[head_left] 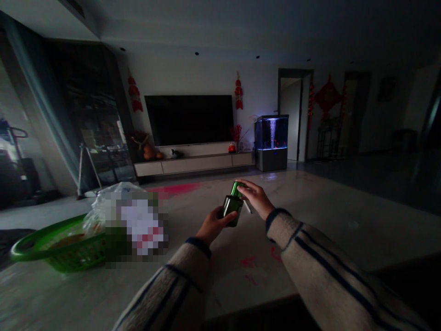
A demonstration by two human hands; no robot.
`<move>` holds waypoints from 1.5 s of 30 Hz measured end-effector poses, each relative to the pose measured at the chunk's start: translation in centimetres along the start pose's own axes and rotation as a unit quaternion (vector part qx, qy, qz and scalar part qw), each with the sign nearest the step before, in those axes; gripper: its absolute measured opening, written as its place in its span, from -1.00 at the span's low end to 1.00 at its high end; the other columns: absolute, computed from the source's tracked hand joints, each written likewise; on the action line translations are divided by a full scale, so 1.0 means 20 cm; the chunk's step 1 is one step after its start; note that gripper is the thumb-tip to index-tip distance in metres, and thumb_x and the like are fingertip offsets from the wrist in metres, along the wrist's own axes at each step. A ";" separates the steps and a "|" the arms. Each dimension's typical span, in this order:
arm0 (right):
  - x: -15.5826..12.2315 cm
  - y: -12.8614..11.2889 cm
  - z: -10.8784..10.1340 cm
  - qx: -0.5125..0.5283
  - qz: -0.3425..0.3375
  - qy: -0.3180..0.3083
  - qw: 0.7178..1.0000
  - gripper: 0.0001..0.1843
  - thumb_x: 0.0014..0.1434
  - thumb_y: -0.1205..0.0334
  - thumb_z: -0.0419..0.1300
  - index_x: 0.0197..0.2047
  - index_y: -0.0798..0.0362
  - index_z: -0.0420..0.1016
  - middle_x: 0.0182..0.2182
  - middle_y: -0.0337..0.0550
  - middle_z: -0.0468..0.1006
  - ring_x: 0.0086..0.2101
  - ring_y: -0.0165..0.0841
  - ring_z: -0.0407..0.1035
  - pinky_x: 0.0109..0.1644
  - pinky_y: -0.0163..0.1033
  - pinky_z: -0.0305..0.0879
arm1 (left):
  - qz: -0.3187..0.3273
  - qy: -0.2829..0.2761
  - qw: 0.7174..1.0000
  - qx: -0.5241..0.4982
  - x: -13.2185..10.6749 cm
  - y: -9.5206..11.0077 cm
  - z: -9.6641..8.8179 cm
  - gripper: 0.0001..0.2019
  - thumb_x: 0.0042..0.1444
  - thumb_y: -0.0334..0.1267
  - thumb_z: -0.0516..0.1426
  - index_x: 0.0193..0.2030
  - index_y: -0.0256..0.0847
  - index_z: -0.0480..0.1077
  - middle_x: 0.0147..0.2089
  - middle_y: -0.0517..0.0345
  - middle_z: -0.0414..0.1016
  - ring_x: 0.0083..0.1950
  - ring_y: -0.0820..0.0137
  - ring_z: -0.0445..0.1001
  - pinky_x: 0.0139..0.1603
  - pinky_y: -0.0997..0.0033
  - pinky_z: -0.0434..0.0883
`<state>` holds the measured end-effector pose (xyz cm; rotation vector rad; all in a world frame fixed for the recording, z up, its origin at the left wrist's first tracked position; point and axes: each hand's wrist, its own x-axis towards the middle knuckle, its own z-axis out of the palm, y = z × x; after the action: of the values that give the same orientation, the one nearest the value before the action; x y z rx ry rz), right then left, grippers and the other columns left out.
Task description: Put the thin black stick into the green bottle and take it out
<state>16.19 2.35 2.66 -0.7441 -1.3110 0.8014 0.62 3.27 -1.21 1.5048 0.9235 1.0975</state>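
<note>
Looks like a green bottle (232,207) held roughly upright over the middle of the desk (330,207), left hand (213,225) wrapped round its body, right hand (255,197) closed over the top, though it's pretty dim in here.

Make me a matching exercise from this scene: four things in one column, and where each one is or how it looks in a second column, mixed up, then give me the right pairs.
Things:
1. Dark green bottle
2. Green plastic basket
3. Aquarium
4. Television

Places and states:
A. Screen black, on the wall
B. Glowing blue, on a dark cabinet
C. Gripped by the left hand, with the right hand at its top
D. Beside a white plastic bag

Pairs: 1-C, 2-D, 3-B, 4-A
</note>
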 end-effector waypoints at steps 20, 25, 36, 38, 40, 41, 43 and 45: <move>0.02 0.04 0.01 0.047 0.027 0.078 0.995 -0.57 -0.25 0.21 0.26 -0.24 0.06 0.26 -0.27 -0.18 0.40 -0.35 -0.42 0.36 -0.25 -0.24 0.32 | 0.011 -0.007 1.000 0.016 -0.01 0.01 0.00 -0.49 -0.29 -0.06 0.28 -0.21 -0.35 0.38 -0.36 0.07 0.47 -0.36 0.39 0.44 -0.34 0.41 0.40; 0.02 0.03 0.01 0.063 0.040 0.066 0.995 -0.58 -0.23 0.23 0.24 -0.22 0.08 0.30 -0.32 -0.21 0.39 -0.35 -0.42 0.36 -0.22 -0.23 0.32 | 0.022 -0.010 1.000 0.012 -0.04 0.04 0.01 -0.51 -0.27 -0.07 0.28 -0.21 -0.35 0.37 -0.35 0.08 0.47 -0.34 0.39 0.44 -0.30 0.40 0.40; 0.02 0.04 0.00 0.044 0.021 0.064 0.997 -0.43 -0.27 0.18 0.32 -0.14 0.06 0.26 -0.32 -0.20 0.41 -0.34 -0.41 0.38 -0.24 -0.25 0.33 | 0.027 -0.016 0.999 0.034 -0.03 0.04 0.01 -0.52 -0.25 -0.08 0.26 -0.20 -0.36 0.37 -0.34 0.08 0.44 -0.34 0.40 0.42 -0.31 0.40 0.39; 0.02 0.04 0.00 0.057 0.022 0.055 0.997 -0.45 -0.26 0.20 0.31 -0.14 0.06 0.27 -0.32 -0.21 0.42 -0.35 -0.41 0.38 -0.25 -0.25 0.34 | 0.021 -0.015 0.999 0.027 -0.04 0.04 0.01 -0.53 -0.25 -0.09 0.27 -0.21 -0.36 0.36 -0.35 0.09 0.44 -0.35 0.41 0.42 -0.31 0.40 0.39; 0.02 0.03 0.00 0.068 0.020 0.046 0.996 -0.46 -0.25 0.20 0.30 -0.14 0.05 0.28 -0.33 -0.21 0.43 -0.35 -0.41 0.39 -0.25 -0.24 0.34 | 0.016 -0.017 1.000 0.017 -0.05 0.05 0.01 -0.53 -0.24 -0.10 0.26 -0.21 -0.37 0.36 -0.34 0.08 0.44 -0.34 0.41 0.42 -0.29 0.38 0.39; 0.03 0.03 0.00 0.071 0.018 0.044 0.996 -0.47 -0.25 0.20 0.30 -0.15 0.06 0.28 -0.33 -0.21 0.43 -0.35 -0.41 0.39 -0.24 -0.23 0.35 | 0.013 -0.016 1.000 0.016 -0.05 0.06 0.02 -0.53 -0.24 -0.10 0.26 -0.21 -0.37 0.36 -0.34 0.08 0.44 -0.34 0.40 0.42 -0.29 0.38 0.39; 0.03 0.03 0.00 0.072 0.015 0.047 0.996 -0.47 -0.25 0.20 0.30 -0.15 0.06 0.29 -0.33 -0.20 0.44 -0.35 -0.40 0.39 -0.23 -0.22 0.34 | 0.010 -0.014 1.000 0.015 -0.06 0.06 0.02 -0.53 -0.25 -0.10 0.27 -0.21 -0.37 0.36 -0.34 0.07 0.45 -0.33 0.39 0.42 -0.28 0.36 0.39; 0.03 0.02 0.00 0.072 0.010 0.054 0.996 -0.48 -0.25 0.20 0.30 -0.16 0.07 0.29 -0.32 -0.19 0.44 -0.34 -0.41 0.39 -0.20 -0.22 0.34 | 0.011 -0.013 1.000 0.014 -0.06 0.07 0.02 -0.53 -0.25 -0.10 0.27 -0.20 -0.37 0.37 -0.34 0.06 0.46 -0.32 0.38 0.43 -0.26 0.35 0.38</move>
<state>16.30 3.03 2.61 -0.6761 -1.1386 0.8509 0.67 1.81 -0.16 1.5517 0.9093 1.0831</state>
